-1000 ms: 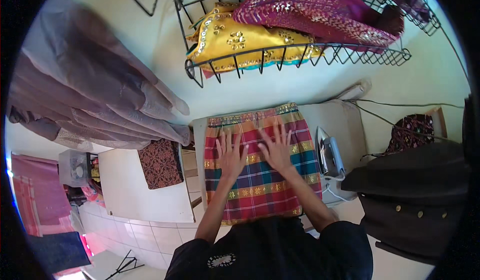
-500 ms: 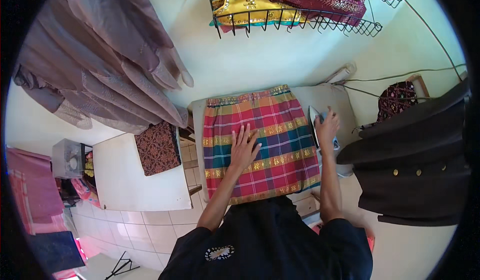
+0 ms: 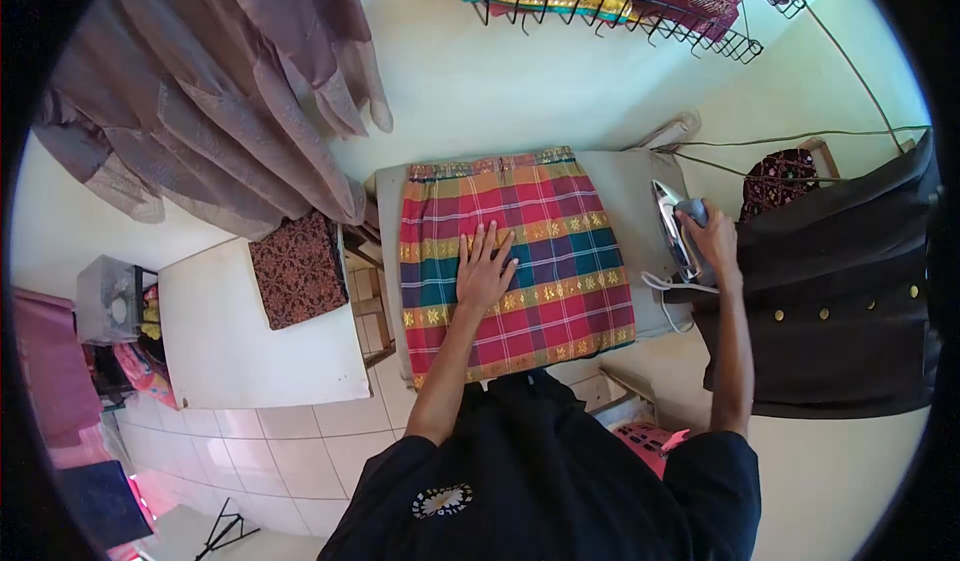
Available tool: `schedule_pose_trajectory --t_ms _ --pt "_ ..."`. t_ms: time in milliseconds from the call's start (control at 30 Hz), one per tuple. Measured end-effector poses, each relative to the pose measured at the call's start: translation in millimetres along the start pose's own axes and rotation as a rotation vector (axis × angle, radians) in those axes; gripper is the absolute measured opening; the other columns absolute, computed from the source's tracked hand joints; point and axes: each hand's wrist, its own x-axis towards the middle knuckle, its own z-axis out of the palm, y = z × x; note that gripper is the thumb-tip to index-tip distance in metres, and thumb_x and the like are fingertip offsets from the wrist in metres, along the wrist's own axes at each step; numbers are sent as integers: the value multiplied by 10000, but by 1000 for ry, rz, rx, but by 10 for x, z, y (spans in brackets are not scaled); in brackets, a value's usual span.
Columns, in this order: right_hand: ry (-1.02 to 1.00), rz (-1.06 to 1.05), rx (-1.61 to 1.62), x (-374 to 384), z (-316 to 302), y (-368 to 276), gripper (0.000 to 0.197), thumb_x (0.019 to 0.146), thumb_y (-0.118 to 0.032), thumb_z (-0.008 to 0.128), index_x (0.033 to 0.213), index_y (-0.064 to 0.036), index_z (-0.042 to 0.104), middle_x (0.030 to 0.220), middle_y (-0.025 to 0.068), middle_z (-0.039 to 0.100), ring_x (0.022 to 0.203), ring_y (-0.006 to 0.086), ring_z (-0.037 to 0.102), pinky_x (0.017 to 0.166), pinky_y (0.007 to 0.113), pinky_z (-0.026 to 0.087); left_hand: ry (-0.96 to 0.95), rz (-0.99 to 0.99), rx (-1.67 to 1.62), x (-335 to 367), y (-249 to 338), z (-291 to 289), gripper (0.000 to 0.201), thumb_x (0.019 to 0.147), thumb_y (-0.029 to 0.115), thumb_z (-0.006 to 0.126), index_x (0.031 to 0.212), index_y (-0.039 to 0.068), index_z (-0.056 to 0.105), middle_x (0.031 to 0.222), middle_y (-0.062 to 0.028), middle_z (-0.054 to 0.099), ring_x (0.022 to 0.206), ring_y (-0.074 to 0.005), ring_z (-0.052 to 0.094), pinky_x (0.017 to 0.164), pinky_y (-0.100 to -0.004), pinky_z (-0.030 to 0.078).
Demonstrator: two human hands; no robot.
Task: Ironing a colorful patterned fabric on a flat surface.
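Observation:
A plaid skirt (image 3: 555,306) in red, green and gold, with an elastic waistband at its far end, lies spread on a grey padded board (image 3: 640,231). My left hand (image 3: 486,269) rests flat on the middle of it, fingers spread. To the right of the skirt, my right hand (image 3: 714,239) is wrapped round the handle of a clothes iron (image 3: 676,229). The iron is tipped up, its metal soleplate partly showing toward the skirt. A pale cord (image 3: 668,283) loops from its near end.
Left of the board, a folded dark patterned cloth (image 3: 298,273) lies on a white table (image 3: 220,331). Mauve garments (image 3: 220,91) hang at upper left, a dark buttoned garment (image 3: 830,301) at right. A wire rack (image 3: 600,21) holds folded fabrics. A pink basket (image 3: 640,443) stands below.
My right hand has carried the iron rightward, away from the skirt's right edge, and tilted it. My left hand stays flat on the skirt. The view has shifted slightly.

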Motion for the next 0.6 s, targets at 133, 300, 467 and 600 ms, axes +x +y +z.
schedule_pose_trajectory --t_ms 133,300,467,600 --pt "-237 -249 159 -272 -201 -472 346 825 -304 724 999 -8 672 782 239 663 760 407 664 669 486 518 -6 -6 10 -3 -9 -2 531 993 436 427 1480 228 389 1558 -115 295 1440 -319 258 1182 -539 123" --pt "-440 -204 304 -794 768 -1330 374 869 -333 673 994 7 580 827 278 653 792 461 641 714 538 518 -2 -38 -49 20 -52 97 543 1023 398 329 1495 129 341 1544 -121 321 1442 -291 259 1194 -503 108" --pt "-402 -200 333 -1062 1476 -1884 414 868 -345 678 982 35 558 751 293 639 757 488 639 649 529 534 33 -116 -187 20 -41 74 550 1034 353 295 1480 33 324 1532 -136 338 1439 -283 268 1192 -477 129" --pt "-256 -147 340 -678 1554 -1980 462 872 -400 663 1021 23 549 794 298 646 775 492 640 666 540 534 37 -81 -2 -19 5 31 543 1027 352 333 1478 49 340 1532 -146 329 1434 -296 269 1189 -493 147"
